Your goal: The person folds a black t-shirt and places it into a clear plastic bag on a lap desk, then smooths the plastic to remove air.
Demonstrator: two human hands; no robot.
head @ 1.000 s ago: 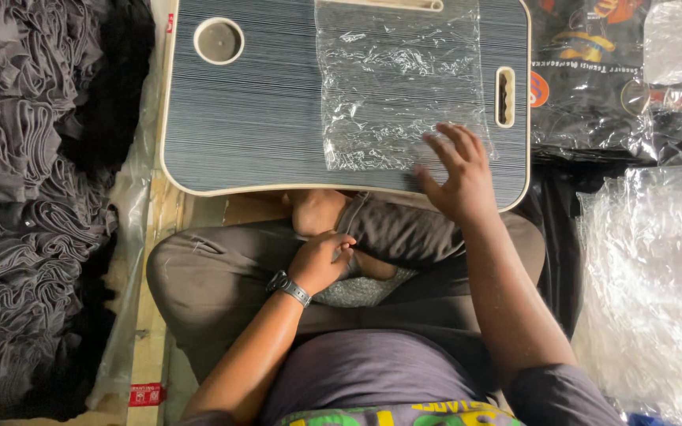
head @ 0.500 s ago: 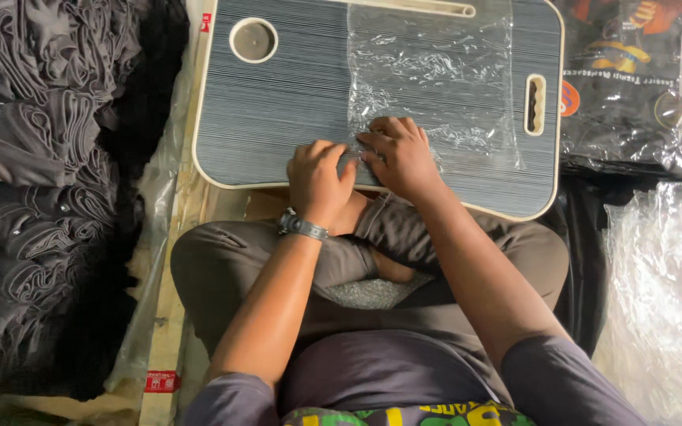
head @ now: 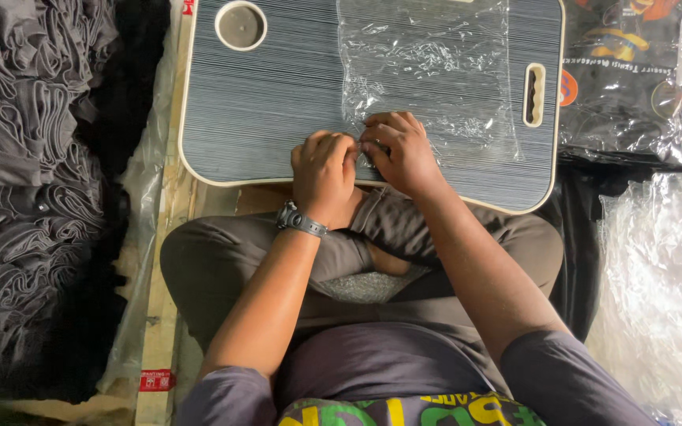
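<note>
**Bags and labels around you**

A clear plastic bag [head: 428, 75] lies flat on your lap desk. At your right sit bagged dark printed garments [head: 633, 87] and a heap of clear bags [head: 661, 276] (crinkled, shiny). A small red label [head: 156, 380] sits low left.

- A grey striped lap desk with a pale wooden rim [head: 262, 118] spans the top.
- A heap of dark folded cloth [head: 25, 197] lies left.
- Crinkled clear plastic sheets [head: 661, 284] lie right.
- Light is dim.
</note>
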